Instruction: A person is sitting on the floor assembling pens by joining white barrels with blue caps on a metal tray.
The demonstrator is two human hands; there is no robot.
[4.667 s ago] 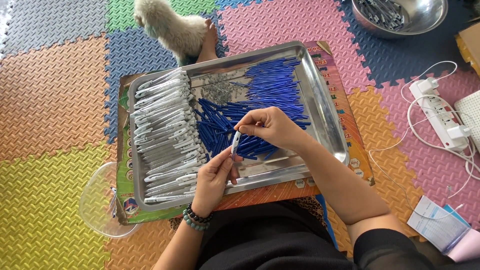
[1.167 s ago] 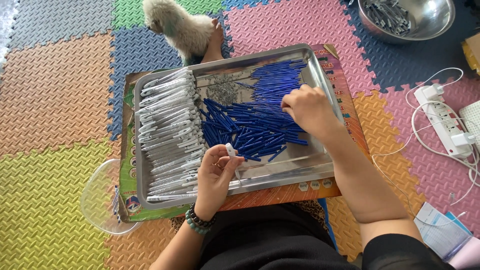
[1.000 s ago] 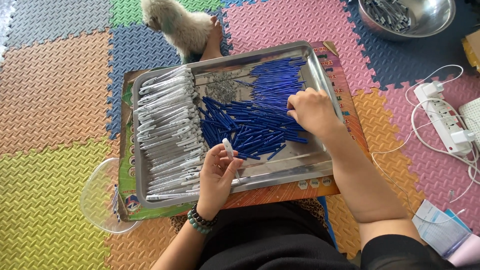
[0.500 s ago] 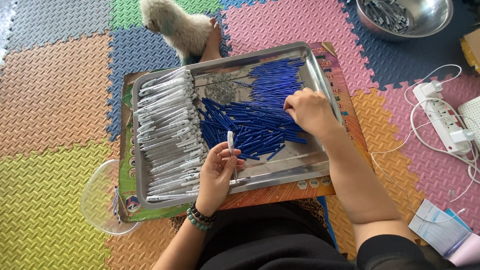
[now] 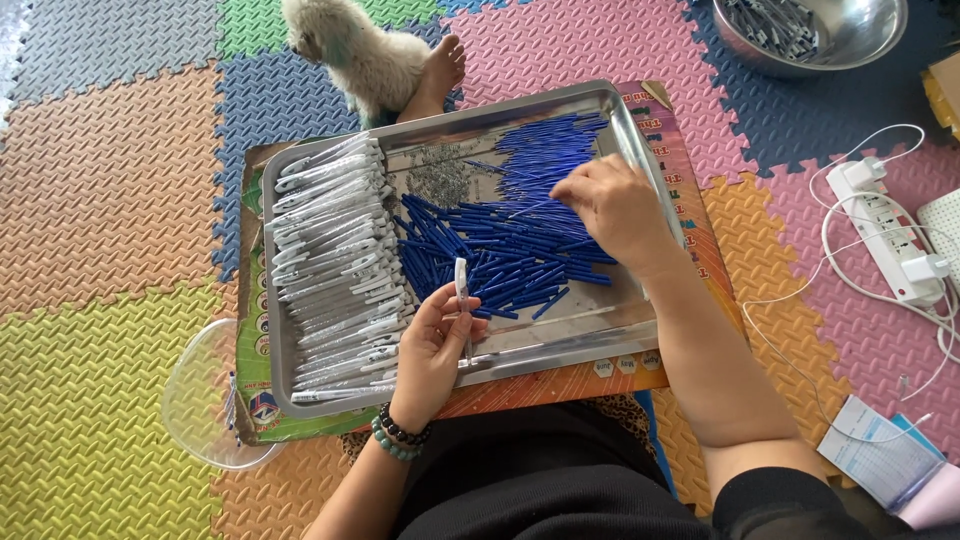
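On the left of the steel tray point(image 5: 640, 150) I see the stacked white pen barrels point(image 5: 335, 265). My left hand point(image 5: 432, 345) pinches one white pen part point(image 5: 461, 283) upright over the tray's near side. Further right, my right hand point(image 5: 615, 210) rests fingers-down on the blue pen pieces point(image 5: 510, 245), its grip hidden from me.

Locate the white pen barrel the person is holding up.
In the head view, the white pen barrel stands upright in the left hand, over the tray's near edge, beside the blue pen parts.
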